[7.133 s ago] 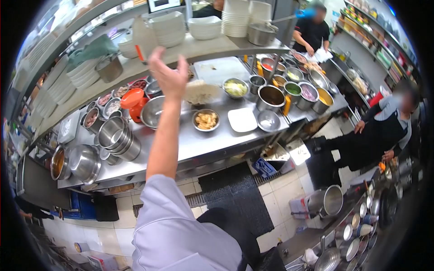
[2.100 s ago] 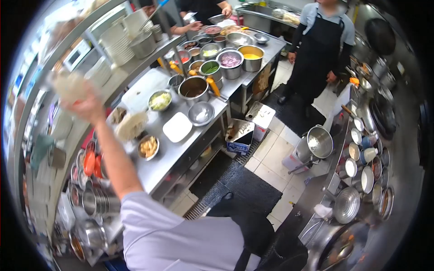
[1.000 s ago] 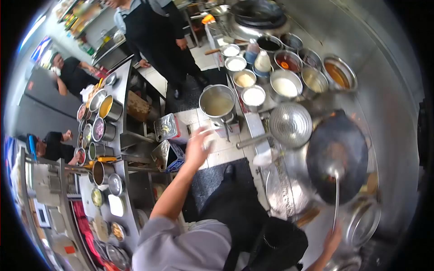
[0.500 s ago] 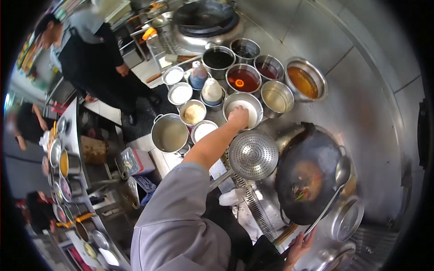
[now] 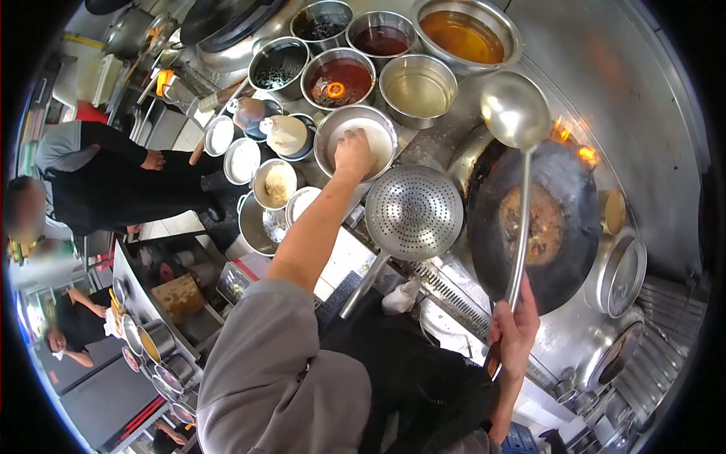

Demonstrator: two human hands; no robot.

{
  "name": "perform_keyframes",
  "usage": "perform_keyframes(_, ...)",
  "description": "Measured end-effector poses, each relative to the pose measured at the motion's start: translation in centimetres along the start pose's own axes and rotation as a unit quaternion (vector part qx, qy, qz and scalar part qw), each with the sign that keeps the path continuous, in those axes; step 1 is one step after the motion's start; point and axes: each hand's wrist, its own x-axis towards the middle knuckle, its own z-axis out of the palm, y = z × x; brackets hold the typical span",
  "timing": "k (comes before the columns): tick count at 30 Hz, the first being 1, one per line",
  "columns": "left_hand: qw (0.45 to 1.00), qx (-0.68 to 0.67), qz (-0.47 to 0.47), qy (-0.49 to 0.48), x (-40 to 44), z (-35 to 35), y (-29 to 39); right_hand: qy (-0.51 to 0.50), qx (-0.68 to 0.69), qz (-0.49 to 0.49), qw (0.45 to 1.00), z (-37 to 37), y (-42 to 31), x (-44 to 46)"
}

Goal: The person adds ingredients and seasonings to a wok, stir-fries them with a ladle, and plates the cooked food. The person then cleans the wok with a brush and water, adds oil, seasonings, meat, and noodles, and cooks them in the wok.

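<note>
My left hand reaches into a metal pot of milky white liquid; its fingertips are down in the liquid and hidden. My right hand is wrapped around the handle of a long metal ladle, whose bowl is raised beyond the wok's far side. Under the ladle's handle lies the dark wok, with reddish-brown food in its middle. Flames show at the wok's far edge. A perforated metal strainer rests between the pot and the wok, its handle pointing toward me.
Pots of dark sauce, red liquid with an orange slice, pale liquid and amber oil stand beyond my left hand. Left of it are squeeze bottles and small seasoning tubs. A co-worker stands at left.
The ladle has risen from the wok's rim and swung across it toward the far side. Flames have appeared beside the wok. My left hand remains in the white liquid, and the view has turned.
</note>
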Motion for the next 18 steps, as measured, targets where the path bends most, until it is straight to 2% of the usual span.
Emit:
perform_keyframes(3, 1.0, -0.016, -0.003, 0.002, 0.4, 0.3, -0.2, -0.028, -0.009, 0.032, 0.999, 0.4, -1.0, 0.4)
perform_keyframes(5, 1.0, -0.026, 0.012, 0.001, 0.5, -0.1, -0.4, -0.088, -0.005, 0.048, 0.995, 0.7, -1.3, 0.5)
perform_keyframes(7, 0.999, -0.039, -0.014, -0.021, 0.8, -0.1, -0.4, -0.095, -0.012, 0.062, 0.993, 1.3, -1.5, 0.7)
perform_keyframes(12, 0.998, -0.036, 0.036, 0.026, 1.8, 1.3, -1.7, -0.164, 0.042, 0.079, 0.982, 0.7, -0.2, 1.3)
perform_keyframes(17, 0.987, -0.128, 0.08, 0.048, 1.0, -0.4, -1.8, -0.189, 0.08, 0.084, 0.975, 0.0, 1.0, 1.3)
perform_keyframes(18, 0.977, -0.151, 0.118, 0.096, 0.3, -1.8, -0.6, -0.193, 0.082, 0.079, 0.975, 0.0, 1.1, 1.3)
